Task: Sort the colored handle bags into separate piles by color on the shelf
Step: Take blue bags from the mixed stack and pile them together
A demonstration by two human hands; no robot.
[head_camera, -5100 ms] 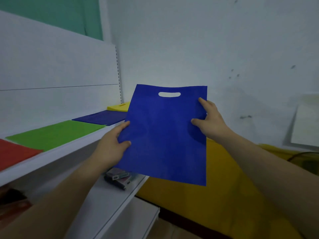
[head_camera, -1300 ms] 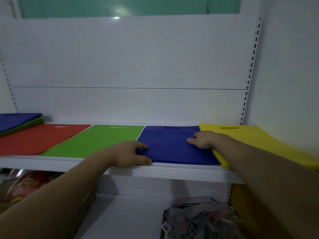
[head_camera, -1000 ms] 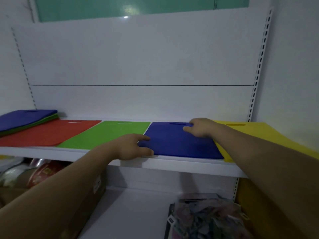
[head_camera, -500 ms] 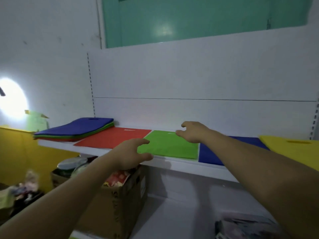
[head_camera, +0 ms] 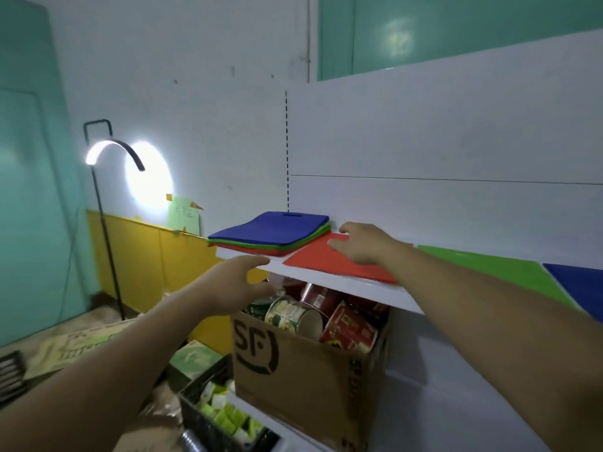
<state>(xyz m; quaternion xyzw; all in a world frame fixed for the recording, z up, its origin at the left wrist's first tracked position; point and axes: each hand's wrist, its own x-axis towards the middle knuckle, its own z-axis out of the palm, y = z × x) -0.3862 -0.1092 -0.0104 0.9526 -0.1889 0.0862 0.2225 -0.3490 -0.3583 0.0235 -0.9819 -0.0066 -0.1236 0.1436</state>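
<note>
Blue-topped mixed stack (head_camera: pixel 270 234) waits unsorted on the shelf (head_camera: pixel 352 283), just beyond the left hand (head_camera: pixel 233 283) with its spread, empty fingers (head_camera: pixel 257 261); right hand (head_camera: pixel 365 244), relaxed and holding nothing, is over the red pile (head_camera: pixel 323 264), the stack just left of its fingertips; green pile (head_camera: pixel 489 265) and blue pile (head_camera: pixel 580 282) further right look begun, so sorting seems partway.

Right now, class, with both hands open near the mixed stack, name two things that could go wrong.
The mixed stack sits at the shelf's end; pulling the top blue bag could drag others off. The right hand hovers over the red bag and might nudge it askew.
</note>
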